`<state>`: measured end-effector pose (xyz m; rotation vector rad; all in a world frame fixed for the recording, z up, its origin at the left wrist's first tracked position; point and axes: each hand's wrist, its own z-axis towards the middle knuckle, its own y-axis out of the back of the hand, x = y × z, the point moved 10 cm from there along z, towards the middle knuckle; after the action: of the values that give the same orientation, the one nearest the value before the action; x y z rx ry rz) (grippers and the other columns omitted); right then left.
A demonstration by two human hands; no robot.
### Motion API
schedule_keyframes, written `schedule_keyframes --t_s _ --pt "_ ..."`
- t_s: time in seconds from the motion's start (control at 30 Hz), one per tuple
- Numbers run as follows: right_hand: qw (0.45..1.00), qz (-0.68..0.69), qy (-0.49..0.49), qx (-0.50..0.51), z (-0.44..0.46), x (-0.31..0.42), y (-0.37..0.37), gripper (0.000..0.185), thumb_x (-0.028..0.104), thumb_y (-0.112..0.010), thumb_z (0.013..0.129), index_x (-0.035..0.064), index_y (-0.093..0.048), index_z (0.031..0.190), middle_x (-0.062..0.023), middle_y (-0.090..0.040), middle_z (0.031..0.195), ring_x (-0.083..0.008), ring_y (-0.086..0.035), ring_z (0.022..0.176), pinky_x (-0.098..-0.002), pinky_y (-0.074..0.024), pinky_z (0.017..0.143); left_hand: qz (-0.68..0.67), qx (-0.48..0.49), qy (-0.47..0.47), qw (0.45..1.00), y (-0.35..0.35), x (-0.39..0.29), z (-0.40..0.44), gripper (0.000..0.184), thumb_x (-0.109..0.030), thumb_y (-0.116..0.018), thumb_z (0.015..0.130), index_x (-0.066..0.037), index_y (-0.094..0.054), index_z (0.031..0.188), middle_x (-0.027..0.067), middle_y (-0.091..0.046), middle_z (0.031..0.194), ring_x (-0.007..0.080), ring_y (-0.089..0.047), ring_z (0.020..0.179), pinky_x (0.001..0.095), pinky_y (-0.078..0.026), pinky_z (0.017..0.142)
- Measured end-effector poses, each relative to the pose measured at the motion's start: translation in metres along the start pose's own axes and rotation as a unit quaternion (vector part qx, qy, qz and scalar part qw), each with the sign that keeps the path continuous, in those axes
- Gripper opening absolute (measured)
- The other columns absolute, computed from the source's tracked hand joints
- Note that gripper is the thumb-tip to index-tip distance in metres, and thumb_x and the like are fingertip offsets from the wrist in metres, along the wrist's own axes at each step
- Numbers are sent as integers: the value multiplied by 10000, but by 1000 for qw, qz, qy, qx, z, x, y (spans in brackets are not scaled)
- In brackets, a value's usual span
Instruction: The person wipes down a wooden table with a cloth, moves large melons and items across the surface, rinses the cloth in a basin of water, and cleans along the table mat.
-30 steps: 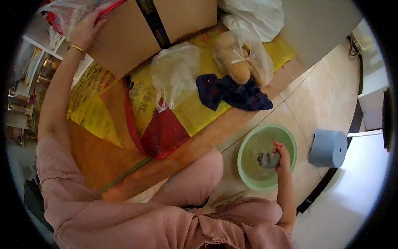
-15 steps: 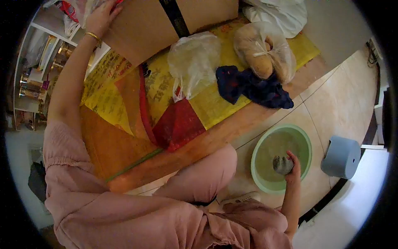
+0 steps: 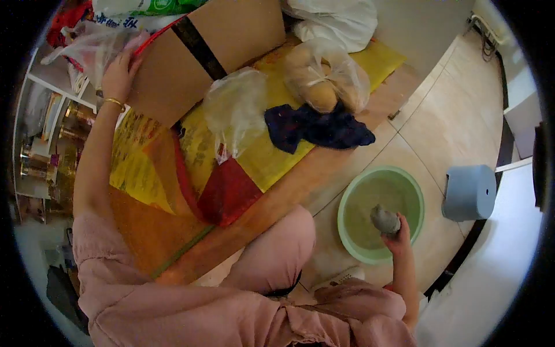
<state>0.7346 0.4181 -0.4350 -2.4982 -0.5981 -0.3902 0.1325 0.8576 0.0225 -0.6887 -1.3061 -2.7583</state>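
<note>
Right hand closed round bunched grey cloth, round light-green plastic basin beneath it; cloth gathered up, not yet set down. Left hand at brown cardboard box, upper edge, can't tell if gripping

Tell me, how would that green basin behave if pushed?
The green basin probably wouldn't tip easily, given its wide, round shape. It may feel heavy, and the cloudy water it seems to hold would likely slosh.
</note>
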Motion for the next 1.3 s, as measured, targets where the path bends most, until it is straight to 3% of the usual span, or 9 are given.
schedule_keyframes --t_s 0.27,0.43,0.5,0.57,0.67,0.87,0.97,1.13,1.3 --pt "991 34 52 118 -39 29 -52 440 451 -536 811 111 -553 1089 -61 -590 1040 -245 -558 915 -402 -460 760 18 64 58 996 11 -8 -9 368 -345 -515 868 -125 -492 1162 103 -579 1045 301 -560 937 408 -458 751" --pt "984 21 167 56 -10 55 5 307 302 -541 836 87 -560 1054 -69 -596 1030 -208 -563 938 -355 -477 788 113 -89 -86 986 16 -13 -12 473 -316 -539 853 -122 -452 1276 151 -468 1269 338 -437 1153 401 -325 997" --pt "982 113 149 -14 -23 64 12 248 216 -498 867 62 -555 1053 -80 -613 998 -184 -579 917 -331 -491 812 240 6 -101 965 40 -45 -9 474 -332 -517 869 -82 -459 1268 144 -445 1297 329 -380 1211 407 -283 1030" --pt "931 169 68 315 -8 74 14 241 247 -552 841 112 -584 1038 -32 -614 992 -172 -570 895 -311 -478 716 282 -5 -139 949 50 -76 -12 455 -338 -505 881 -72 -480 1248 148 -463 1278 323 -387 1209 410 -281 1030" --pt "956 140 255 38 -103 116 -27 246 237 -534 852 104 -584 1053 -42 -624 956 -166 -580 858 -309 -481 693 40 -64 -55 996 74 -60 -20 419 -344 -485 903 -23 -538 1169 154 -524 1200 299 -477 1127 393 -365 962" --pt "946 -99 309 -15 -93 153 5 242 205 -519 866 67 -558 1061 -54 -604 931 -178 -592 800 -346 -501 685 -304 -52 -103 946 72 -107 -13 406 -285 -496 904 8 -508 1184 136 -545 1175 219 -541 1027 315 -428 864" --pt "919 15 392 46 -137 179 -24 232 168 -527 860 57 -544 1063 -42 -566 838 -178 -587 764 -324 -507 657 -358 -40 -157 920 113 -197 -23 393 -171 -546 858 1 -484 1207 102 -564 1111 160 -552 889 249 -441 768" --pt "914 -111 390 27 -143 195 -42 280 140 -541 849 53 -512 1114 -45 -546 858 -169 -571 750 -306 -496 659 -585 257 -159 753 147 -396 -78 382 -15 -551 804 -51 -491 1179 65 -517 1133 161 -501 995 276 -409 864" --pt "909 -30 399 114 -222 179 -99 332 154 -551 849 70 -504 1168 -42 -567 1044 -180 -561 935 -329 -474 798 -712 240 -293 591 205 -534 -135 811 -388 -678 742 10 -282 1327 206 -337 1332 316 -305 1259 374 -246 1057"
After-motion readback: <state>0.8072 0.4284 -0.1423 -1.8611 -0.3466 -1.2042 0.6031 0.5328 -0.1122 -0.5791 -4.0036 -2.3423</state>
